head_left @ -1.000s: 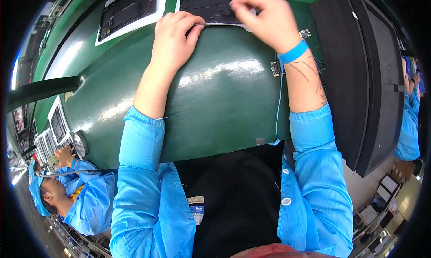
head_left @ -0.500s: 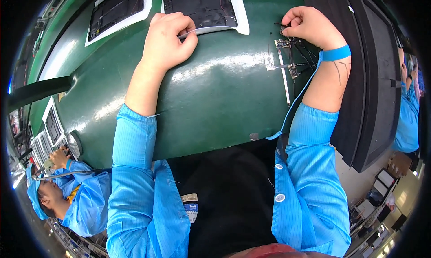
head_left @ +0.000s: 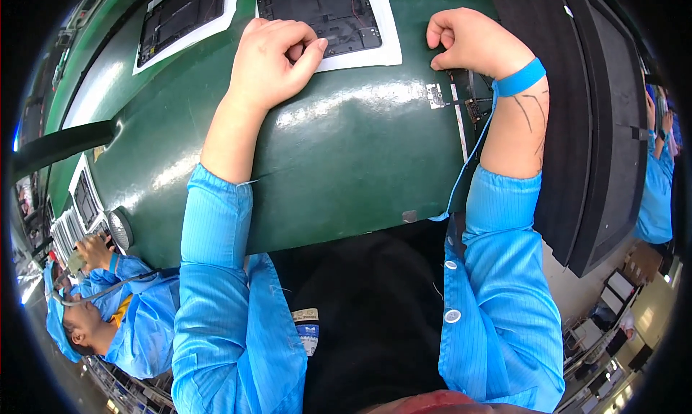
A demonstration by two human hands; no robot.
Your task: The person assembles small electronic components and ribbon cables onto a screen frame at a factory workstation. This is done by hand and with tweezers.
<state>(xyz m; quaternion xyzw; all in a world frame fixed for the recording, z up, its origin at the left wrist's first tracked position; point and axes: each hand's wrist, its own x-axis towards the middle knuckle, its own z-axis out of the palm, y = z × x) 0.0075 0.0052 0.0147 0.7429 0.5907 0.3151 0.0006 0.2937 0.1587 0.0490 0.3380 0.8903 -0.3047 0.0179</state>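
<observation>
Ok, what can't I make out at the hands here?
- Head view: whatever the left hand pinches is hidden by its curled fingers.
- Right hand: the fist covers its fingertips.
- Parts by the wrist: too small.
- Black panel: cut off by the top edge.

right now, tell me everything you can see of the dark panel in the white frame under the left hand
The dark panel lies flat on the green table, at the far edge of the view, so its top is cut off. It is a black, matt rectangle set in a white frame, with small parts and a thin red wire showing on its face. The left hand, curled loosely, rests on its near edge, thumb on the white frame. A second similar panel lies to its left. The right hand is off it.
</observation>
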